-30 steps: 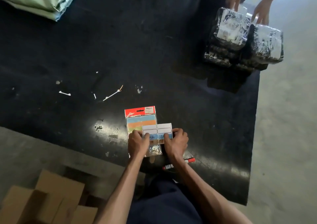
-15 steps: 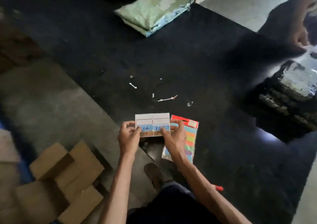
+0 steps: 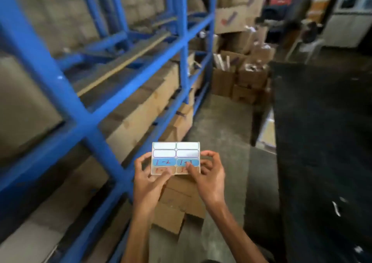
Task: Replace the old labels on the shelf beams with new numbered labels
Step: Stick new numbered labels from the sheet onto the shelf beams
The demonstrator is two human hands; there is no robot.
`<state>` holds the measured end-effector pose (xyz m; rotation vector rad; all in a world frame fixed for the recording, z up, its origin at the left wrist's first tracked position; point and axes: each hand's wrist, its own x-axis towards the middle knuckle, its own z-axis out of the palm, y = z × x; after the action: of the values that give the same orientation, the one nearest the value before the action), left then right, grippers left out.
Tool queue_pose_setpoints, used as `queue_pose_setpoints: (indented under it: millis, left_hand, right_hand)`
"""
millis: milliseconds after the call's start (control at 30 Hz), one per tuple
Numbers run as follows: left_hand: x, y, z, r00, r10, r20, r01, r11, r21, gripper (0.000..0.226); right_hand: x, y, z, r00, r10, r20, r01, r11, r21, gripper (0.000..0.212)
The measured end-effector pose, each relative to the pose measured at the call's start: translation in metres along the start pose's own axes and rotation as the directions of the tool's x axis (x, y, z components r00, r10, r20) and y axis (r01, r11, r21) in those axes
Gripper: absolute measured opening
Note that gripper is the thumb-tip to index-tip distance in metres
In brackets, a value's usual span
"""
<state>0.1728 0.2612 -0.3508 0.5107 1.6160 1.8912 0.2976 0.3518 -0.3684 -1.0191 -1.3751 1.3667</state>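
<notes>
**Label sheet held ready in front of the blue rack**

The fingers [image 3: 161,177] of the left hand [image 3: 150,184] are closed on the lower left corner of the label sheet [image 3: 175,158], with the thumb on the front face. The right hand [image 3: 209,179] grips the lower right corner in the same way, and its thumb lies over the blue label marked with a number. The sheet is held flat toward the camera, its long axis running left to right between the two hands. The two upper rows are blank white labels; the lower rows carry handwritten numbers, partly hidden by the thumbs.

The shelf beams [image 3: 128,93] of the blue rack lie to the left and ahead of the sheet, well apart from it, and they run diagonally away from the person. The left hand is the nearer one to the rack. I judge that a numbered label must be peeled first. No old label can be made out on the beams. Cardboard boxes [image 3: 141,113] sit on the shelves, and a dark bench [image 3: 322,142] stands to the right.
</notes>
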Motion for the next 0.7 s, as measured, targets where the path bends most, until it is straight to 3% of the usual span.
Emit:
queue_pose_setpoints:
  millis: [133, 200, 300, 400, 533, 700]
  left_hand:
    - [-0.003, 0.036, -0.067, 0.960, 0.096, -0.263, -0.121, 0.990, -0.079, 0.064]
    - [-0.009, 0.049, -0.083, 0.936, 0.112, -0.333, -0.152, 0.984, -0.094, 0.066]
    - [-0.027, 0.067, -0.111, 0.831, 0.156, -0.534, -0.240, 0.967, -0.090, 0.067]
    - [-0.045, 0.072, -0.127, 0.716, 0.151, -0.682, -0.299, 0.949, -0.103, 0.077]
    - [-0.073, 0.070, -0.133, 0.614, 0.107, -0.782, -0.293, 0.951, -0.100, 0.078]
    - [-0.099, 0.068, -0.137, 0.559, 0.068, -0.826, -0.221, 0.973, -0.070, 0.072]
  right_hand:
    - [0.002, -0.024, 0.085, 0.947, -0.064, 0.315, 0.044, 0.997, 0.070, 0.040]
    - [0.003, -0.032, 0.108, 0.910, -0.075, 0.407, 0.028, 0.992, 0.120, 0.041]
    - [-0.006, -0.044, 0.147, 0.803, -0.114, 0.585, 0.036, 0.989, 0.142, 0.044]
    - [-0.021, -0.055, 0.170, 0.710, -0.155, 0.686, 0.023, 0.980, 0.198, 0.047]
    - [-0.041, -0.062, 0.181, 0.582, -0.208, 0.786, 0.016, 0.970, 0.244, 0.045]
    - [-0.055, -0.064, 0.185, 0.454, -0.258, 0.853, 0.052, 0.963, 0.264, 0.045]
